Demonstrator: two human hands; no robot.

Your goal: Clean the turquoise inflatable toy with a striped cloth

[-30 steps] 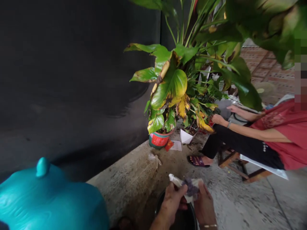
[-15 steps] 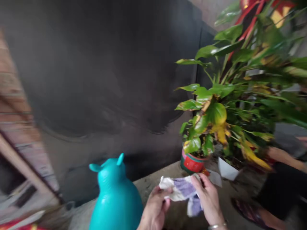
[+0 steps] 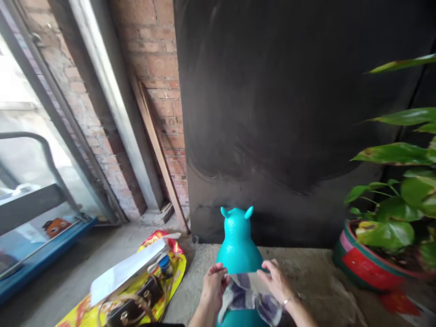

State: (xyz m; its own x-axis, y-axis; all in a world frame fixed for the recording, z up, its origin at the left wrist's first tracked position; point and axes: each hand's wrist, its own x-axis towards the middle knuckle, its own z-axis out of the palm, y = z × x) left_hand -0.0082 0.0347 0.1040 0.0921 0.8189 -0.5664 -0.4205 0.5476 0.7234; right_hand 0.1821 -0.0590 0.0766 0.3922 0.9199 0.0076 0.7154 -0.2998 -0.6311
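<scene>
1. I am seeing a crumpled cloth [image 3: 248, 293], white with purple or grey checks, being held spread between my two hands near the bottom middle of the head view.
2. Its top edge is being stretched roughly level from my left hand [image 3: 214, 285] to my right hand [image 3: 276, 282], each pinching one upper corner between thumb and fingertips.
3. The rest of it is hanging down in loose folds below that edge, with one end trailing lower toward the right.
4. It is hanging directly in front of the teal animal-shaped toy [image 3: 237, 240], covering part of that toy's lower body.
</scene>
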